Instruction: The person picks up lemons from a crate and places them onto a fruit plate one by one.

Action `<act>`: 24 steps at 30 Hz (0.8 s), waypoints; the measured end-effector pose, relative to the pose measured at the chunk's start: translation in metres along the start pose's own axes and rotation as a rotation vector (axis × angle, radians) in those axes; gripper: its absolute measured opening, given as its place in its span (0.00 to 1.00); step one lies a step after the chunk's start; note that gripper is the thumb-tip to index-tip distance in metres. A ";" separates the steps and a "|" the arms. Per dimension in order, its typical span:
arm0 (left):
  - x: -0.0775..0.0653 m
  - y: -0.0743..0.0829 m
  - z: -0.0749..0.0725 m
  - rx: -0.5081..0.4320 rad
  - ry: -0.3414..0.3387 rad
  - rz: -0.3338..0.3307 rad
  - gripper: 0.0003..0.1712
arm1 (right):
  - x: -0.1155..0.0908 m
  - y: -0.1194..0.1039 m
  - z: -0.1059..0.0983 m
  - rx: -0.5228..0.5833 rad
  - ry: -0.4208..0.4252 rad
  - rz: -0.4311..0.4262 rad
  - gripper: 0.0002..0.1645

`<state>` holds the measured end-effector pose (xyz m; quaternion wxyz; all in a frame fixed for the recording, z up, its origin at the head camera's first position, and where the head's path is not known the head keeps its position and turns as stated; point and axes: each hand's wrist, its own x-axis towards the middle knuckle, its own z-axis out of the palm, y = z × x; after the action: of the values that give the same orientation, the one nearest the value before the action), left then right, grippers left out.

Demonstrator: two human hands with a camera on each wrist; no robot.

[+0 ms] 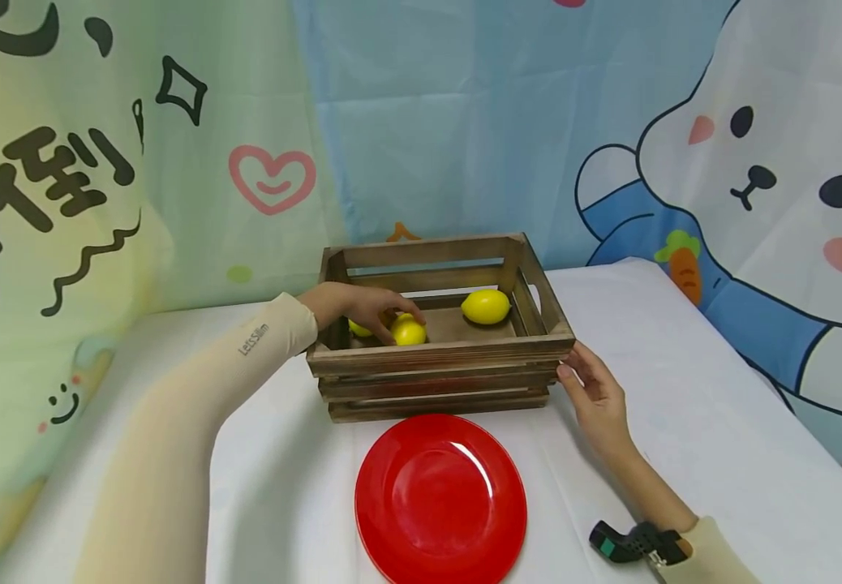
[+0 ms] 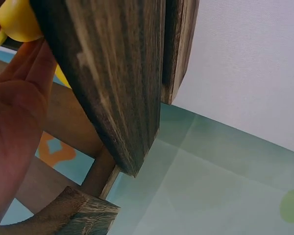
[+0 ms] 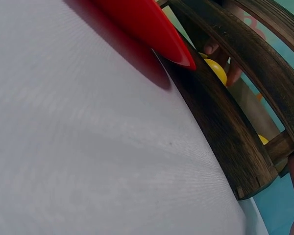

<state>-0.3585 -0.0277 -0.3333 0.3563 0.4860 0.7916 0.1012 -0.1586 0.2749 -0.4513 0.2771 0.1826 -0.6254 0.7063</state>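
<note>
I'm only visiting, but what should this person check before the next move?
1. Left hand around the near lemon: ok.
2. Hold firm enough to lift: cannot tell.
3. Near lemon apart from the partly hidden lemon: cannot tell; the hand blocks the view.
4. Right hand at the crate: ok, at its near right corner.
5. Red plate bare: ok.

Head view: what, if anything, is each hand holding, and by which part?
Left hand: the middle lemon, by its sides, between thumb and fingers. Right hand: the crate, by its near right corner.
</note>
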 end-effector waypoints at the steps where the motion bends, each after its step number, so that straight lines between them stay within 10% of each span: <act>1: 0.000 0.000 0.000 -0.005 -0.002 -0.008 0.31 | 0.000 0.000 0.000 0.000 0.002 0.001 0.29; 24: 0.004 0.001 0.002 -0.003 -0.076 -0.034 0.27 | 0.000 0.000 -0.001 0.019 -0.019 -0.007 0.30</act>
<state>-0.3578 -0.0240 -0.3361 0.3886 0.4754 0.7855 0.0777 -0.1588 0.2759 -0.4512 0.2719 0.1938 -0.6207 0.7094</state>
